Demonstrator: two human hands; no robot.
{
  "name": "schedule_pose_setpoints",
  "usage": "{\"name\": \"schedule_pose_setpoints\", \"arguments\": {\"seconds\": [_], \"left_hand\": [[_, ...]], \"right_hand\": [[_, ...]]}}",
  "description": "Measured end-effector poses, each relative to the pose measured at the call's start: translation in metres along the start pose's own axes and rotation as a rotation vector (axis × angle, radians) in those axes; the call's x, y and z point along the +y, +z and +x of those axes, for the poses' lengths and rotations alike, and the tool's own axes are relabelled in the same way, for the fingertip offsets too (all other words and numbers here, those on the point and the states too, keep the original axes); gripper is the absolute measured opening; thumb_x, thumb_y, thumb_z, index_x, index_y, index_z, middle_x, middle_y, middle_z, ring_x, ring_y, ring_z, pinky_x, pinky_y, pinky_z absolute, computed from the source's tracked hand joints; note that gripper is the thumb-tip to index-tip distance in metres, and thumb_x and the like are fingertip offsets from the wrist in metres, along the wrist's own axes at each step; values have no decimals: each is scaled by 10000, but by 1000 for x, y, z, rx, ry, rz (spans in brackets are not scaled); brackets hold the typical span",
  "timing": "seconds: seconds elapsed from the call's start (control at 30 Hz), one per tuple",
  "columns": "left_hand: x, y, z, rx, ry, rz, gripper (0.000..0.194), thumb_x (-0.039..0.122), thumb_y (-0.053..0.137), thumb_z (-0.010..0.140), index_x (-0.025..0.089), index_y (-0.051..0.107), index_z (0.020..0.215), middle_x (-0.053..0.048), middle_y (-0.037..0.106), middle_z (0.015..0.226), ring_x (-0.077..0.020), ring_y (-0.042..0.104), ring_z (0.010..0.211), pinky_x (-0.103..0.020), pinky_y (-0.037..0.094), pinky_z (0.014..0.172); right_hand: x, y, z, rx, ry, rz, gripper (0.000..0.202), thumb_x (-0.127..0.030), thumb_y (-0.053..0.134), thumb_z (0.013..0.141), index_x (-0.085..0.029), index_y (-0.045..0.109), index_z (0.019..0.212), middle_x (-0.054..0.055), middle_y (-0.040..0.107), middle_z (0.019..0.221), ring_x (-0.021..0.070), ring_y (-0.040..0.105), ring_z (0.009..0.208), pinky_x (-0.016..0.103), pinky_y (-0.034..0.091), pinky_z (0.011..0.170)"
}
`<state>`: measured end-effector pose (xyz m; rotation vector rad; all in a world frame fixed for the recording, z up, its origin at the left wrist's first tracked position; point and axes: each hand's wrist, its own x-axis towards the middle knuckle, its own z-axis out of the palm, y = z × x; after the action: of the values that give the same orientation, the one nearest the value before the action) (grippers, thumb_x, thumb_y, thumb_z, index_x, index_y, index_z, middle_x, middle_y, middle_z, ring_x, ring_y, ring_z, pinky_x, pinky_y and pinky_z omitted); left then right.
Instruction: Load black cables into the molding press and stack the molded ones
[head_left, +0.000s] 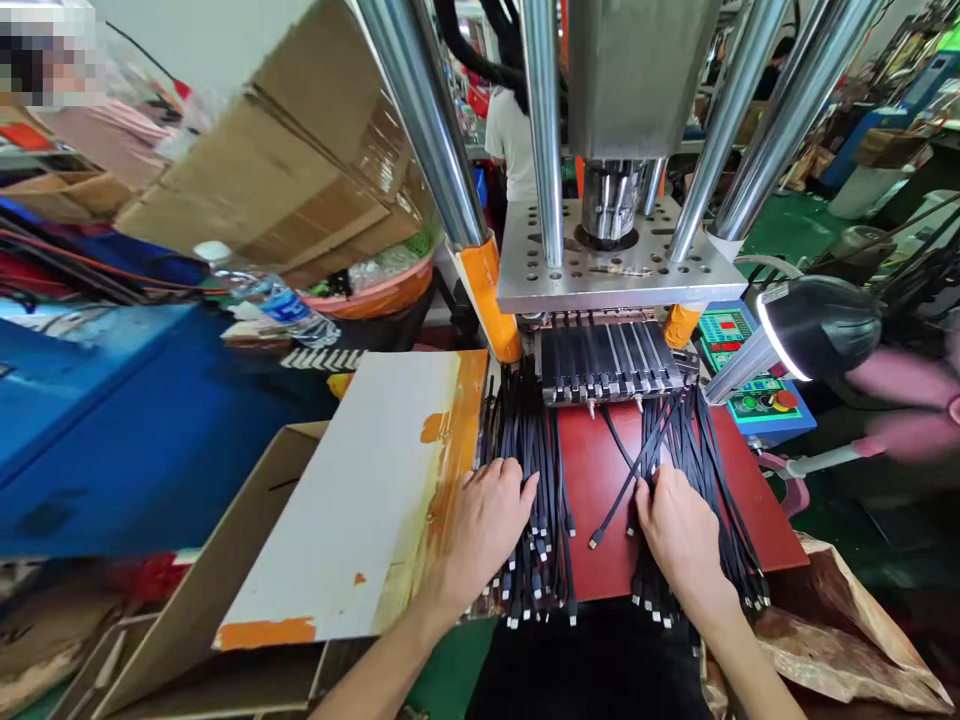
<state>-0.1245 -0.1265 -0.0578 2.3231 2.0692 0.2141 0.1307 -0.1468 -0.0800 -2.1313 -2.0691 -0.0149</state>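
My left hand [491, 515] rests at the left bundle of black cables [540, 540], its fingers curled and partly hidden; what lies under them cannot be made out. At the right bundle [731, 520], my right hand [679, 520] has bent fingers against the cables, with the fingertips close together. One loose cable [616, 497] slants across the red surface [592, 455] between the hands, its plug toward me. Above, under the press plate [622, 280], a black mould [607, 360] holds a row of cable ends.
A white board [345, 500] with orange edges lies left, above an open cardboard box [217, 560]. Steel columns [431, 130] surround the press. At right are a control panel [739, 360], a lamp [821, 325] and a pink fan [911, 405]. Brown paper [855, 640] lies lower right.
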Motion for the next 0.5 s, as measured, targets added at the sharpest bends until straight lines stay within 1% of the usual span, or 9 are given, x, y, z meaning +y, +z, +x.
{"name": "schedule_pose_setpoints", "arguments": {"seconds": [0.07, 0.17, 0.23, 0.3, 0.37, 0.43, 0.5], "left_hand": [[-4, 1, 7, -37, -14, -124, 284, 292, 543, 1035, 225, 595, 764, -45, 723, 783, -226, 679, 691, -352, 469, 681], [-12, -10, 16, -64, -50, -349, 369, 354, 517, 1044, 222, 563, 703, -6, 664, 704, -177, 606, 624, -304, 397, 620], [-15, -21, 18, -52, -82, -427, 426, 409, 509, 1042, 219, 551, 662, 6, 610, 652, -168, 554, 604, -302, 367, 614], [-15, -33, 15, -45, -113, -526, 458, 455, 536, 1022, 216, 571, 633, 5, 591, 633, -170, 535, 612, -304, 366, 622], [-6, -43, 8, -104, -128, -739, 427, 487, 588, 993, 219, 643, 666, 1, 626, 664, -174, 563, 644, -297, 400, 632], [9, -51, -3, -239, -135, -1040, 378, 509, 644, 962, 219, 692, 725, 4, 633, 672, -164, 572, 629, -282, 431, 611], [27, -56, -15, -375, -155, -1311, 362, 521, 688, 936, 213, 688, 745, 18, 584, 634, -144, 535, 562, -269, 434, 555]], "right_hand": [[6, 0, 9, -36, 10, 85, 287, -300, 402, 1052, -240, 633, 894, 129, 713, 844, 286, 716, 699, 373, 457, 553], [20, -10, 18, -43, 59, 273, 308, -337, 429, 1048, -250, 622, 825, 104, 723, 859, 281, 704, 734, 377, 477, 626], [28, -22, 15, -20, 87, 477, 318, -401, 471, 1048, -259, 634, 814, 73, 708, 818, 262, 668, 694, 379, 481, 638], [29, -36, 4, -22, 80, 698, 317, -461, 518, 1038, -277, 634, 809, 31, 638, 709, 240, 600, 612, 372, 463, 591], [21, -51, -10, -58, -14, 863, 305, -475, 545, 1031, -295, 616, 796, 7, 566, 647, 227, 548, 567, 362, 440, 546], [5, -63, -25, -127, -175, 959, 269, -431, 555, 1027, -303, 593, 795, 0, 550, 645, 215, 540, 561, 350, 441, 535], [-13, -69, -37, -207, -292, 1024, 234, -360, 546, 1022, -300, 563, 797, -7, 567, 663, 199, 552, 567, 332, 451, 539]]}}
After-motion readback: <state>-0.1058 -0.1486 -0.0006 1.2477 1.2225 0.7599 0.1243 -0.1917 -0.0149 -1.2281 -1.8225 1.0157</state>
